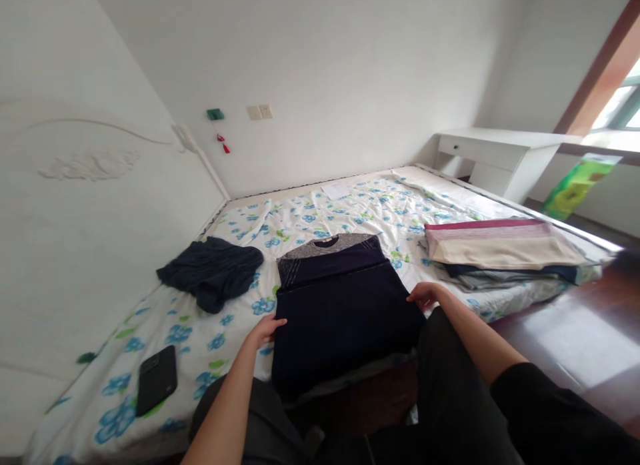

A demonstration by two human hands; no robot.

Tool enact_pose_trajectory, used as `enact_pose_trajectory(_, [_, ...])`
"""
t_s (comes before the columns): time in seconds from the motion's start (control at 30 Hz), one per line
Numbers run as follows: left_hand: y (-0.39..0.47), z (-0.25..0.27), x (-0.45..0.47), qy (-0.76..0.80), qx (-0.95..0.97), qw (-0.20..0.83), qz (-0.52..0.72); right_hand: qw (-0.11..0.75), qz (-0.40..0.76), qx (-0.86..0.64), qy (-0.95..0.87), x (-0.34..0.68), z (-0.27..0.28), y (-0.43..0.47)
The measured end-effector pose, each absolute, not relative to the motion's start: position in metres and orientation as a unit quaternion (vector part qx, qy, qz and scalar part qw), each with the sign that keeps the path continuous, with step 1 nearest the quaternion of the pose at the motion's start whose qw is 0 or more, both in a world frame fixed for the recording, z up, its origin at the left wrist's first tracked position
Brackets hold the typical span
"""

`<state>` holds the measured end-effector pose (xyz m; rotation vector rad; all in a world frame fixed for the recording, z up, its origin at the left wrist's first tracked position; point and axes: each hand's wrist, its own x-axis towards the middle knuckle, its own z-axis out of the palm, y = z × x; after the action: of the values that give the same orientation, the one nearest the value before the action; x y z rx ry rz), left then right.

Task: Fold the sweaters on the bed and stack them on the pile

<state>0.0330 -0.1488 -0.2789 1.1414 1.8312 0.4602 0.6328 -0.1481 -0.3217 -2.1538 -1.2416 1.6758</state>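
A navy sweater (345, 311) with a grey speckled yoke lies flat on the bed, its neckline pointing away from me. Its sides look tucked in, and the lower end hangs over the bed's near edge. My left hand (267, 331) grips the left side edge, thumb on top and the other fingers mostly hidden. On the opposite edge my right hand (425, 296) pinches the cloth, a little farther up. Left of the sweater is a crumpled dark navy garment (210, 268). A stack of folded knitwear (503, 248), striped in cream, pink and maroon on top, sits to the right.
The bed is covered by a white sheet with blue flowers (300, 218). A black phone (157, 380) lies near the front left. Farther back is a sheet of paper (336, 190). A white headboard (90, 238) rises at left; a white desk (493, 158) stands beyond the bed.
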Motion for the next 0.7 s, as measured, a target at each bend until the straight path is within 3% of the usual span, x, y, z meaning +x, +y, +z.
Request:
enact_pose_trajectory(0.2, [-0.19,-0.267,0.039,0.732,0.44,0.484,0.191,0.092,0.518,-0.68,-0.511,0.649,-0.323,-0.177])
enact_pose_trajectory(0.4, [-0.223,-0.26,0.041,0.679,0.427,0.584,0.125,0.082,0.472,-0.648,-0.592,0.649,-0.334,-0.198])
enact_pose_trajectory(0.7, [-0.236,-0.26,0.025,0.705,0.431,0.553,0.107,0.088,0.443,-0.648,-0.613,0.657,-0.343,-0.202])
